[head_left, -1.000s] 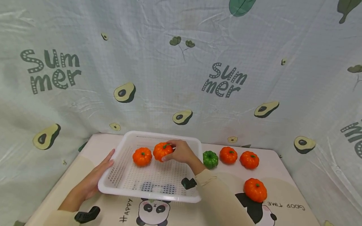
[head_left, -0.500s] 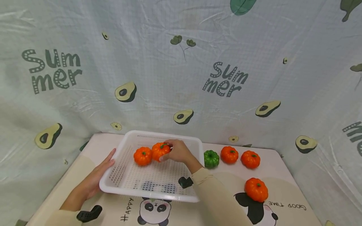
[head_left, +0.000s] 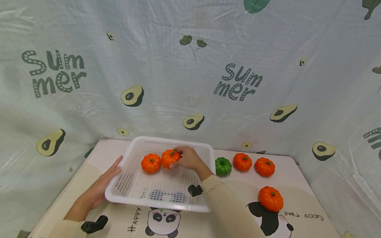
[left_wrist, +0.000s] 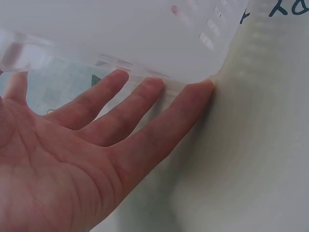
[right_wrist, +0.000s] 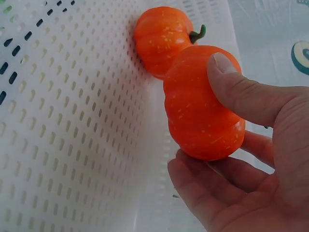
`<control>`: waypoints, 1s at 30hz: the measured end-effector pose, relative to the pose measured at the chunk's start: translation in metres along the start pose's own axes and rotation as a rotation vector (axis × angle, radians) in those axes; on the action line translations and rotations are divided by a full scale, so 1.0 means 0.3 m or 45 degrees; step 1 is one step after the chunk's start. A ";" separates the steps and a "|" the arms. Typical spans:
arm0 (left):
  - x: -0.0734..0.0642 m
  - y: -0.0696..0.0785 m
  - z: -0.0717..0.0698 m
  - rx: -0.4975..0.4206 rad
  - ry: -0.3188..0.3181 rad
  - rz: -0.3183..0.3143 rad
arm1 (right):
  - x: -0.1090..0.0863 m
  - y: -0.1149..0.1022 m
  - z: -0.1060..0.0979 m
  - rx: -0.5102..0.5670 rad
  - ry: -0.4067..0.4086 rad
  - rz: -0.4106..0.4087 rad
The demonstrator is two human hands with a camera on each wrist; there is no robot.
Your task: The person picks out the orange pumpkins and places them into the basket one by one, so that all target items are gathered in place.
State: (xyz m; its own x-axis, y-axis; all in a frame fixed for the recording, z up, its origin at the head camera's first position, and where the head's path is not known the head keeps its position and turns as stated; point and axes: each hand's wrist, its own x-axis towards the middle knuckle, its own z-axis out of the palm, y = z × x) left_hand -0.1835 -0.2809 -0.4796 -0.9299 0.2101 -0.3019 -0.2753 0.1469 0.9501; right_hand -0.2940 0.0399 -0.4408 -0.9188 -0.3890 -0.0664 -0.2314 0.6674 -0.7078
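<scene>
Pumpkin (head_left: 168, 159) sits gripped by the right hand (head_left: 190, 159) inside the basket (head_left: 160, 207), a second pumpkin (head_left: 151, 163) just beyond. Placing seems underway; next probably wants a gentle release. The left hand (head_left: 102, 182), fingers extended, touches the basket.

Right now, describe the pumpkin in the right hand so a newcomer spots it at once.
Find the white perforated basket. Inside it, in the head view, the held pumpkin is orange and just right of another orange pumpkin. Of the two, only it is gripped by the right hand.
</scene>
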 end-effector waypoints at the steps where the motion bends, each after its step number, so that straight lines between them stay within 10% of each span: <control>1: 0.000 0.001 -0.001 -0.005 -0.001 -0.007 | 0.001 0.001 0.001 -0.001 -0.001 -0.001; 30: -0.004 -0.009 0.003 0.027 -0.014 0.031 | 0.012 0.026 0.027 -0.001 -0.061 0.100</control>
State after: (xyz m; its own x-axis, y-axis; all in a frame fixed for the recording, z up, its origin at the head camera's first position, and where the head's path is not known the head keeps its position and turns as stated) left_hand -0.1815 -0.2808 -0.4819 -0.9335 0.2241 -0.2800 -0.2475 0.1623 0.9552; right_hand -0.2964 0.0386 -0.4523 -0.9180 -0.3650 -0.1553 -0.1592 0.6977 -0.6985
